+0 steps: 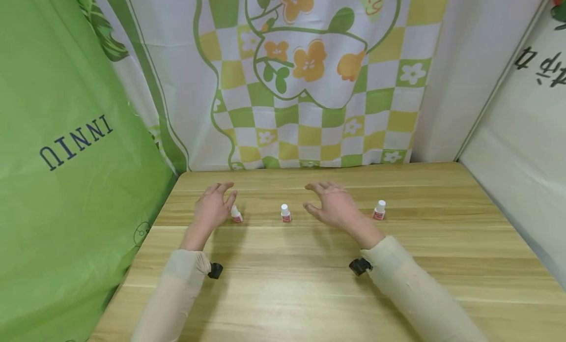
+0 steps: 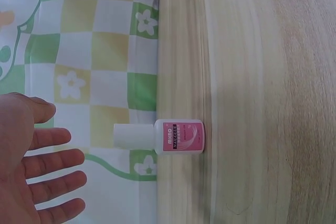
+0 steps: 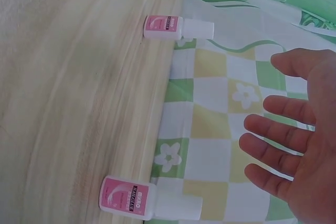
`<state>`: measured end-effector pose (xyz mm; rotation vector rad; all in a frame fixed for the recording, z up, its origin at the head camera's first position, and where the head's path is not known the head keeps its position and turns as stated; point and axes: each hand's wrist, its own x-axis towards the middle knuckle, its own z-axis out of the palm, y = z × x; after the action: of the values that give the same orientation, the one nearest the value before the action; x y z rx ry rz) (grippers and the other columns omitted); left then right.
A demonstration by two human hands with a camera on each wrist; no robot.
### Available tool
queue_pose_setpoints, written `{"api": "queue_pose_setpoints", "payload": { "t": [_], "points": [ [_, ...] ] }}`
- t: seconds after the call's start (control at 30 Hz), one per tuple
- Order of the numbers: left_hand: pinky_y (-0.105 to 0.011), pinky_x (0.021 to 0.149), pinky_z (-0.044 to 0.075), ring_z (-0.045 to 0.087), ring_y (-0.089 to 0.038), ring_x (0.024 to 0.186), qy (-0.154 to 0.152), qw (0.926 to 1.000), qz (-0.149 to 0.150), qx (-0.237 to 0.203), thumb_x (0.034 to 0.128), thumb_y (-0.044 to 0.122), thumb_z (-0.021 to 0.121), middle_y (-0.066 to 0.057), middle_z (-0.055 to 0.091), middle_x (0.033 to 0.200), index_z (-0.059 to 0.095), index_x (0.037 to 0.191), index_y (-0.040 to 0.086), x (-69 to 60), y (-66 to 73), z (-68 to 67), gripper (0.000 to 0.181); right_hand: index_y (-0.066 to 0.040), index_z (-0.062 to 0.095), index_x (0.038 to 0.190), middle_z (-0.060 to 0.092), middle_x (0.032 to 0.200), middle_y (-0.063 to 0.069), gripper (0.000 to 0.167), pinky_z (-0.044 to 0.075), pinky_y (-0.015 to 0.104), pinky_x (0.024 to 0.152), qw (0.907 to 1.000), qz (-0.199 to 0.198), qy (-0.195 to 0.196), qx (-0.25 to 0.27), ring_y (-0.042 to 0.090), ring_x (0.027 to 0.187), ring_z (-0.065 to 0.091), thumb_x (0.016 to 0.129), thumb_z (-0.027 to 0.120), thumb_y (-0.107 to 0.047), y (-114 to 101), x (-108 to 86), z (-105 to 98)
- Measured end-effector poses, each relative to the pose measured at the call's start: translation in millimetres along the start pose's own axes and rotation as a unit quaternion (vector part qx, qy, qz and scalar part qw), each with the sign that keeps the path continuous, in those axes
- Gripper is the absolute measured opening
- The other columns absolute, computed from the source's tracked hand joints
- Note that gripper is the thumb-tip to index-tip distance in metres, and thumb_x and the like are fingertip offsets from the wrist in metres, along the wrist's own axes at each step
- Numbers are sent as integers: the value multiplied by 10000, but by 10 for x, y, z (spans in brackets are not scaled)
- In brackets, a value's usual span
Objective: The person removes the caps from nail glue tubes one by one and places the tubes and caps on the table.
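Note:
Three small white nail glue bottles with pink labels stand upright and capped on the wooden table. My left hand (image 1: 212, 205) hovers just beside the left bottle (image 1: 237, 216), partly covering it in the head view. In the left wrist view, the left hand's fingers (image 2: 55, 163) are spread apart near a bottle (image 2: 181, 137), without touching it. Between the hands stands the middle bottle (image 1: 286, 214). My right hand (image 1: 337, 207) is held above the table, between the middle bottle and the right bottle (image 1: 379, 212). Its fingers (image 3: 278, 158) are spread, holding nothing.
The wooden table (image 1: 283, 288) reaches back to a checkered curtain (image 1: 289, 121). A green fabric (image 1: 79, 185) hangs along the left side and a white one (image 1: 522, 150) along the right. A black wrist camera (image 1: 360, 266) sits under the right sleeve.

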<state>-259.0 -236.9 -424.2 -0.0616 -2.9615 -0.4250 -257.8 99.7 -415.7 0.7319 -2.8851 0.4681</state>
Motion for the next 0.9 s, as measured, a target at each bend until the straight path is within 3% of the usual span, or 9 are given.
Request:
{"api": "queue_pose_setpoints", "payload": {
  "t": [0.43, 0.9],
  "points": [
    [-611, 993, 487, 486, -446, 1344, 75, 9999, 71, -2, 1057, 439, 433, -162, 569, 1426, 550, 1415, 152, -24, -16, -20, 474, -140, 544, 1405, 560, 1451, 154, 547, 298, 543, 1200, 9999, 20, -19, 101, 405, 1361, 498, 968, 600, -462, -76, -8, 48],
    [-602, 1020, 473, 491, -447, 1343, 86, 9999, 33, -106, 1057, 438, 435, -190, 550, 1448, 569, 1400, 153, -47, -66, -17, 466, -156, 555, 1393, 577, 1436, 138, 541, 453, 562, 1072, 9999, 11, 45, 141, 392, 1320, 540, 957, 609, -472, -155, 6, 123]
  ]
}}
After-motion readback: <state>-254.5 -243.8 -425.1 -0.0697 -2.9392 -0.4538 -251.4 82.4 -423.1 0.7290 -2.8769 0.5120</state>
